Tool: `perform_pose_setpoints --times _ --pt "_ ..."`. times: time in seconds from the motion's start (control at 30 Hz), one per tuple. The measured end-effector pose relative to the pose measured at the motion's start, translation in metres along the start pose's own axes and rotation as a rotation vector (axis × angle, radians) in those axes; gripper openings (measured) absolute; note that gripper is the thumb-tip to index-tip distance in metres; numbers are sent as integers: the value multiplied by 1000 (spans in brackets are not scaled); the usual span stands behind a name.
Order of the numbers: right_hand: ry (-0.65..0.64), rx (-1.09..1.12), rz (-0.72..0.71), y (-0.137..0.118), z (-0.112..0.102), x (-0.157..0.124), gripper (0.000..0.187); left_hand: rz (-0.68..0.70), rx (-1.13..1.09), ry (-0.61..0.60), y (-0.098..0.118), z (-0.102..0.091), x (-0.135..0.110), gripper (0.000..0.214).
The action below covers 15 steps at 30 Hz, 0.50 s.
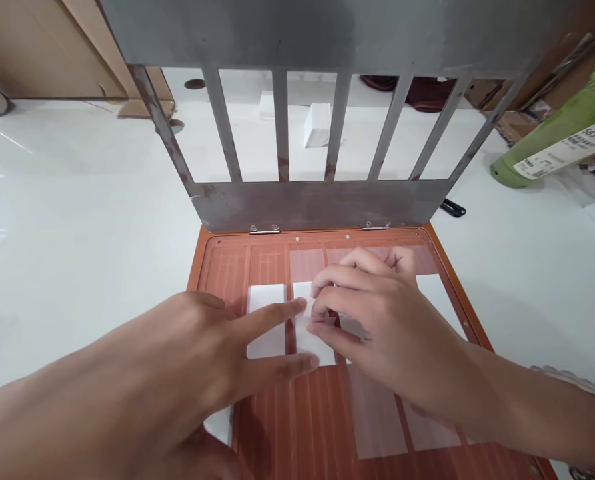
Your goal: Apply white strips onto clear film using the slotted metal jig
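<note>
Left hand [210,350] splayed, right hand [384,307] curled, grip unclear, both on a plain white rectangular card [311,343]

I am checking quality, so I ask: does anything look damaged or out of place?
The raised metal frame has reddish-brown marks low on its bars, odd against the grey metal; stain or wear, I cannot tell.

My one view is from my head, facing forward and steeply down, close above my left hand [217,353] and right hand [387,313], which reach in from the lower left and lower right. Under them the board [307,413] fills the lower middle; beyond it stands the frame [322,201], cut by the top edge, with the table [102,220] around.
</note>
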State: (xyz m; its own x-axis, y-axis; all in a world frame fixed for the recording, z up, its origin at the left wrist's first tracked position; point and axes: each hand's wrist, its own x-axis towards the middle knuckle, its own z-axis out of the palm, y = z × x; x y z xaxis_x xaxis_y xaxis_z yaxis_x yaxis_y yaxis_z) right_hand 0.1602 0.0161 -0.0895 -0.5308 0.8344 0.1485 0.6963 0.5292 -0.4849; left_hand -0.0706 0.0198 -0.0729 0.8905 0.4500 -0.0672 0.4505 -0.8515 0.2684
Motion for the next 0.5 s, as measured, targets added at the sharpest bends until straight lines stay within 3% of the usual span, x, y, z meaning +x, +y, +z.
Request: perform_pose_setpoints --times 0.37,0.5 --pt "-6 0 5 0 0 0 22 -7 -16 -19 0 -1 -1 71" --pt "-21 -11 9 -1 1 -1 23 -12 -51 -96 2 -9 5 67"
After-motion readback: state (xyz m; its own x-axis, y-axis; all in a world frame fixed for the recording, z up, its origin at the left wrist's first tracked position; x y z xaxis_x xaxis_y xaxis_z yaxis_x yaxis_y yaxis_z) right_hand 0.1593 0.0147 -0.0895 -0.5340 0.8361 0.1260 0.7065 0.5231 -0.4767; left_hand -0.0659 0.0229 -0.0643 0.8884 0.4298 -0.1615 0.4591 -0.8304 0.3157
